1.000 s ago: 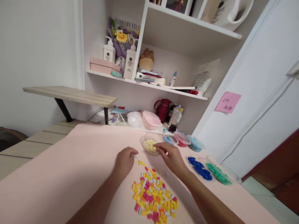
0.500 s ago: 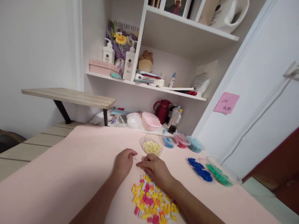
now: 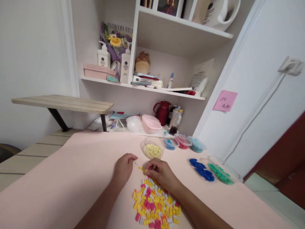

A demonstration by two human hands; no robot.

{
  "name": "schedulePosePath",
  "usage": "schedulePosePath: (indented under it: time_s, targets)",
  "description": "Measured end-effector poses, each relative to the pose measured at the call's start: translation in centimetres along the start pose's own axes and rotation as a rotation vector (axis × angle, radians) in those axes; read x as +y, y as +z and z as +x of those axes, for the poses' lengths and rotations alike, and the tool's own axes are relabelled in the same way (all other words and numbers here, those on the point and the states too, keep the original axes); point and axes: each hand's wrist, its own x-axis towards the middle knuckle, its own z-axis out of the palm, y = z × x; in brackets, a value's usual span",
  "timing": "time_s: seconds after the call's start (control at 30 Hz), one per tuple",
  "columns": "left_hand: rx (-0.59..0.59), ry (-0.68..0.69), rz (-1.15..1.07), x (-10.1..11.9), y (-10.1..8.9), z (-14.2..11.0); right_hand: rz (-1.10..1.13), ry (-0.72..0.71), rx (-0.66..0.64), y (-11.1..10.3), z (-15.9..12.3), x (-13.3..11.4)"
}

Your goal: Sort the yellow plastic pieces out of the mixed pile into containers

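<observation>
My left hand [image 3: 124,169] rests on the pink table cover, its fingers loosely bent and nothing visible in them. A tiny white piece [image 3: 136,163] lies just beyond its fingertips. My right hand [image 3: 162,174] is closed in a pinch, with a small yellow brick [image 3: 144,171] at its fingertips. Another yellow brick [image 3: 140,167] lies between the two hands, close to the pinch. Below my right hand spreads a loose pile of small bricks [image 3: 154,203] in yellow, pink, orange and white; the forearm covers part of its right side.
Behind the hands stands a clear tub of pale yellow pieces [image 3: 152,150]. Further right are lidded tubs with blue [image 3: 169,144], red [image 3: 183,142] and light blue contents [image 3: 196,144], and open trays of dark blue [image 3: 202,170] and green pieces [image 3: 220,174]. Shelves rise behind the table.
Yellow bricks now show at my right fingertips and between the hands, where only the white piece lay. My right fingers have drawn back slightly and curled. The view has shifted a little.
</observation>
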Motion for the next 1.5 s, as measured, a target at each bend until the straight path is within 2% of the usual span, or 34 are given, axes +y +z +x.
schedulePosePath:
  time_s: [0.13,0.23,0.4,0.47,0.53,0.67,0.77,0.93,1.07,1.17,1.4,1.5]
  targets:
    - [-0.009,0.02,-0.013,0.1,-0.2,0.1,0.016,-0.008,0.043,-1.1,-0.1,-0.4]
    - [-0.014,0.008,0.004,0.0,-0.3,0.3,-0.021,-0.058,0.106,-3.0,0.4,-1.0]
    - [-0.031,-0.004,0.023,-0.1,-0.4,0.7,-0.042,-0.105,0.379,-6.5,2.7,-0.9]
    - [-0.029,-0.015,0.023,0.0,-0.5,0.7,-0.029,-0.094,0.484,-7.3,3.8,-0.3]
    - [-0.028,-0.026,0.027,0.2,-0.5,0.7,-0.042,-0.097,0.537,-7.5,4.6,0.5]
    - [-0.027,-0.019,0.033,0.4,-0.6,0.7,-0.104,-0.139,0.461,-7.4,5.1,1.4]
    - [-0.026,-0.01,0.033,0.3,-0.6,0.7,-0.077,-0.143,0.426,-7.8,4.2,1.3]
    - [-0.02,-0.015,0.022,0.8,-0.7,0.5,-0.051,-0.06,0.409,-8.8,0.3,1.1]
    - [-0.02,-0.017,0.031,1.0,-0.7,0.4,-0.227,-0.012,0.198,-8.3,-3.3,1.6]
    - [-0.004,0.033,0.042,0.5,-0.7,0.5,-0.303,0.039,0.164,-7.4,-4.9,2.3]
    - [0.087,0.126,0.116,-0.7,-0.7,0.8,-0.462,0.142,0.136,-6.8,-5.2,2.9]
    - [0.08,0.125,0.174,-0.9,-0.7,0.9,-0.499,0.194,0.046,-7.1,-5.4,2.7]
